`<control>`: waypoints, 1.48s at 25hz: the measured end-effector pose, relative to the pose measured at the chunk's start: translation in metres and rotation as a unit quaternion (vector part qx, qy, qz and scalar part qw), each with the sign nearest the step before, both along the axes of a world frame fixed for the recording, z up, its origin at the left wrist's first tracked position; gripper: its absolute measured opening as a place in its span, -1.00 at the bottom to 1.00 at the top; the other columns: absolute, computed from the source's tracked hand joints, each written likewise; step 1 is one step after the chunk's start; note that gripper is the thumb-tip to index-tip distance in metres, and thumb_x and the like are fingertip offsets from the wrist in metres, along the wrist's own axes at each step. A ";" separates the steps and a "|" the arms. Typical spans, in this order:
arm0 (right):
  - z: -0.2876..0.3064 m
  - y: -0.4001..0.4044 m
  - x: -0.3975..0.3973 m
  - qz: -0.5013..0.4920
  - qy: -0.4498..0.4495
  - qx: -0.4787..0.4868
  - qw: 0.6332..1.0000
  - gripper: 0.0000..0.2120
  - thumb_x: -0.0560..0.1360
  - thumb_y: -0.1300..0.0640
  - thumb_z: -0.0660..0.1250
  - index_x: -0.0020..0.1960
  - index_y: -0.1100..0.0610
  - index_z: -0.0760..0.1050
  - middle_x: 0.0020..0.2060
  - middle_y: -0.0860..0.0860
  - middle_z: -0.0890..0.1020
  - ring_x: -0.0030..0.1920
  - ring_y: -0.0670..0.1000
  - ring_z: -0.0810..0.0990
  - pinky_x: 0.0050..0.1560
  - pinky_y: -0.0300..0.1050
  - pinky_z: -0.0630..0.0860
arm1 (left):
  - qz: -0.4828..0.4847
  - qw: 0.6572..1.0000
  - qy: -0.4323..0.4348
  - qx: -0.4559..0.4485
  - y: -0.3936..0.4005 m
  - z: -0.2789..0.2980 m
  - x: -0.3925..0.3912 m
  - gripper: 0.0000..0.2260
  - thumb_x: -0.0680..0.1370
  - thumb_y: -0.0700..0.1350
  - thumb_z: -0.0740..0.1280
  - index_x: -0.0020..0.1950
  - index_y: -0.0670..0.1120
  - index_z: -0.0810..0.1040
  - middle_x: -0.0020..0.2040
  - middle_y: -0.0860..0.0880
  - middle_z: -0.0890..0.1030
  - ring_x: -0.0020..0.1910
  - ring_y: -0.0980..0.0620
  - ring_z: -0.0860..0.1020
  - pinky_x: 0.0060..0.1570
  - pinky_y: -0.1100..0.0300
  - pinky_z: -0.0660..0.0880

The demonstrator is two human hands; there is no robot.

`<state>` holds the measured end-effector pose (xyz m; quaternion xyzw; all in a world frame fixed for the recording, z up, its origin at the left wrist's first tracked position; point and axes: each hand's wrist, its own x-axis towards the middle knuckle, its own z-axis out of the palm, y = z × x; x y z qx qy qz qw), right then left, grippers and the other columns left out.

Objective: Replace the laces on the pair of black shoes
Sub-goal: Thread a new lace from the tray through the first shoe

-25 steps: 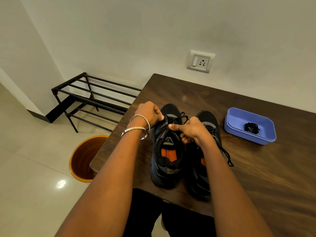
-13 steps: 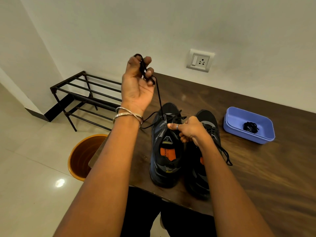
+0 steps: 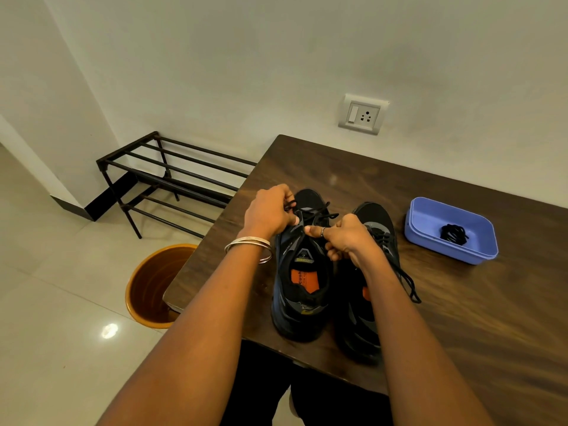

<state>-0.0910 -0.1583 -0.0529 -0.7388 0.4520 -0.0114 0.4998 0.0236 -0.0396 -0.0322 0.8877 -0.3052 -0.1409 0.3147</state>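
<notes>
Shoes, black, one pair: lying side by side on dark wood-grain table (image 3: 461, 318), long axes running away from the viewer, toes pointing toward the wall, heels nearest. Left shoe (image 3: 299, 290): matte mesh upper, orange insole patch showing. Right shoe (image 3: 373, 238): partly hidden under the forearm, thin round cord trailing off its right side. Left hand (image 3: 269, 215): fingers curling, pinching black lace (image 3: 321, 212) over the left shoe's eyelets. Right hand (image 3: 349, 239): fingers curling closed, thumb pressing toward the same shoe's tongue, apparently gripping lace, though blurred. Tub (image 3: 430, 238), blue smooth plastic, rounded rectangle, sitting near the right shoe, holding coiled spare lace (image 3: 453, 232).
</notes>
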 end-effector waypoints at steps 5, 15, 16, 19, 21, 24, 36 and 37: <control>0.001 0.000 0.002 -0.001 0.009 -0.001 1.000 -0.57 0.30 -0.09 0.59 -0.20 0.21 0.50 -0.47 0.08 0.55 -0.55 0.03 0.48 -0.41 -0.12 0.50 | 0.099 0.985 0.063 -0.129 -0.011 -0.005 -0.005 -0.75 0.34 -0.12 0.57 -0.18 0.04 0.51 -0.11 0.02 0.59 -0.12 0.07 0.57 -0.04 0.14 0.53; 0.004 0.004 0.001 -0.018 -0.002 0.011 1.000 -0.56 0.30 -0.06 0.60 -0.28 0.16 0.38 -0.39 0.09 0.53 -0.55 0.03 0.44 -0.47 -0.18 0.46 | 0.181 0.794 0.266 -0.515 -0.003 0.066 -0.002 -0.72 0.43 -0.33 0.45 -0.23 -0.04 0.40 -0.11 -0.12 0.56 -0.23 0.05 0.53 -0.38 0.30 0.39; 0.004 0.005 0.001 -0.019 0.003 0.009 1.000 -0.56 0.31 -0.06 0.59 -0.29 0.15 0.37 -0.39 0.09 0.53 -0.55 0.03 0.43 -0.47 -0.17 0.46 | 0.169 0.769 0.274 -0.552 0.000 0.079 -0.001 -0.71 0.43 -0.35 0.44 -0.24 -0.04 0.40 -0.10 -0.15 0.57 -0.32 0.07 0.48 -0.44 0.28 0.34; 0.006 0.007 0.000 -0.021 0.018 0.000 1.000 -0.57 0.32 -0.07 0.58 -0.30 0.15 0.38 -0.39 0.08 0.55 -0.55 0.03 0.44 -0.45 -0.16 0.48 | 0.139 0.724 0.285 -0.613 0.008 0.093 0.000 -0.69 0.45 -0.37 0.41 -0.24 -0.03 0.38 -0.12 -0.16 0.59 -0.50 0.13 0.31 -0.52 0.26 0.22; 0.007 0.008 0.001 -0.023 0.018 -0.003 1.000 -0.58 0.33 -0.06 0.58 -0.30 0.15 0.39 -0.39 0.07 0.55 -0.56 0.03 0.44 -0.45 -0.16 0.48 | 0.134 0.713 0.307 -0.616 0.010 0.091 -0.002 -0.72 0.48 -0.34 0.40 -0.23 -0.04 0.38 -0.13 -0.13 0.62 -0.55 0.15 0.27 -0.53 0.26 0.20; 0.011 0.011 0.001 -0.013 0.022 -0.016 1.000 -0.61 0.35 -0.06 0.56 -0.27 0.15 0.41 -0.36 0.08 0.57 -0.53 0.03 0.48 -0.43 -0.14 0.54 | 0.149 0.800 0.300 -0.497 0.014 0.081 0.001 -0.76 0.47 -0.29 0.40 -0.24 -0.03 0.41 -0.16 -0.09 0.58 -0.52 0.14 0.29 -0.56 0.29 0.22; 0.022 0.001 0.011 0.198 -0.035 -0.313 0.928 -0.71 0.55 0.34 0.25 0.07 -0.01 0.59 0.26 -0.05 0.54 0.31 0.06 0.44 0.25 0.11 0.39 | -0.026 0.952 0.130 0.275 0.035 0.022 0.006 -0.57 0.53 -0.10 0.40 0.32 -0.23 0.39 0.25 -0.22 0.49 0.18 -0.20 0.51 0.00 0.02 0.46; 0.021 0.003 0.013 0.231 0.009 -0.322 0.918 -0.65 0.55 0.36 0.22 0.14 -0.02 0.59 0.35 -0.09 0.48 0.38 0.05 0.37 0.29 0.13 0.29 | -0.027 0.953 0.123 0.276 0.035 0.024 0.007 -0.59 0.54 -0.10 0.40 0.31 -0.22 0.40 0.25 -0.21 0.50 0.17 -0.19 0.51 -0.01 0.03 0.45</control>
